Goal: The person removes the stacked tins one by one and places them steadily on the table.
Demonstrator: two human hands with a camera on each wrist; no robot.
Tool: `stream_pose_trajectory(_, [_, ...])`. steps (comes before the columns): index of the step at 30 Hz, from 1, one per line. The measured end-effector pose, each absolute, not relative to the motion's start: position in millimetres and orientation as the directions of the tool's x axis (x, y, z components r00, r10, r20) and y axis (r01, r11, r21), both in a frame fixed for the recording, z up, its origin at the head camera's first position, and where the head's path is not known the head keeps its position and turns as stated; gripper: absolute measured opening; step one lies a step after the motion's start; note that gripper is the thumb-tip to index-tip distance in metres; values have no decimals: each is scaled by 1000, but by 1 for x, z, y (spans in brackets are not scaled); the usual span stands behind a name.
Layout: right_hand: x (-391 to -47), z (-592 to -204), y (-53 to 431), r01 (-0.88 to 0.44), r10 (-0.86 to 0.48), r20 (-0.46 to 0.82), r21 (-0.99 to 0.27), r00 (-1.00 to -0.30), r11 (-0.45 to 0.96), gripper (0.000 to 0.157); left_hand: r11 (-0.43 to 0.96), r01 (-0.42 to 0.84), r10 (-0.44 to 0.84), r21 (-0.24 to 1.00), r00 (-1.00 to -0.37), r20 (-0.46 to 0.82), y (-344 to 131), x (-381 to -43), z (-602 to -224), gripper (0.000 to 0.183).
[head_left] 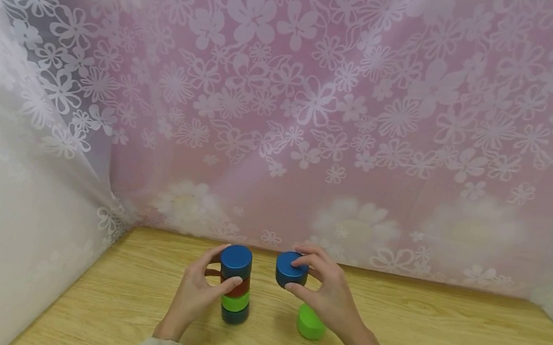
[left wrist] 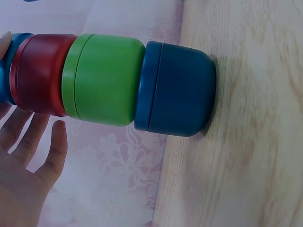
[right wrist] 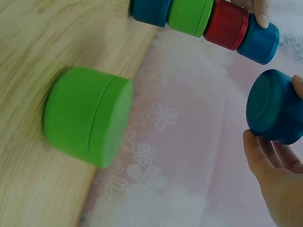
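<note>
Four round lidded tins stand in a column: a dark blue tin (left wrist: pixel 180 90) at the bottom, then a green tin (left wrist: pixel 106 78), a red tin (left wrist: pixel 42 73) and a blue tin (head_left: pixel 237 259) on top. My left hand (head_left: pixel 194 291) grips the top blue tin, its thumb low on the near side. To the right, my right hand (head_left: pixel 332 296) holds another blue tin (head_left: pixel 291 269) in the air, fingers and thumb round its side. Below that hand a separate green tin (head_left: pixel 311 324) stands on the table, partly covered by the wrist in the head view.
The wooden table (head_left: pixel 446 344) reaches back to a pink flowered curtain (head_left: pixel 283 136). White cloth (head_left: pixel 0 198) hangs along the left side, and more cloth hangs on the right.
</note>
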State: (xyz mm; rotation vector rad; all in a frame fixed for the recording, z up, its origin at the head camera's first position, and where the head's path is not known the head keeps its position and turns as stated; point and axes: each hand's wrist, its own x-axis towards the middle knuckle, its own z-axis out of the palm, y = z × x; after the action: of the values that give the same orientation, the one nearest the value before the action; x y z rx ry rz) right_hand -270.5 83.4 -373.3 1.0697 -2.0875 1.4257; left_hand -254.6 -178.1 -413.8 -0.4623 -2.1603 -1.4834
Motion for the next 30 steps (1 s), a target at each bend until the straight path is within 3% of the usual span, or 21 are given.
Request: stream_pose_trajectory(30, [-272,-389,116,-774,-364,685,-588,-632,237,37,363,517,4,775,-833,553,-179,-256,-415,60])
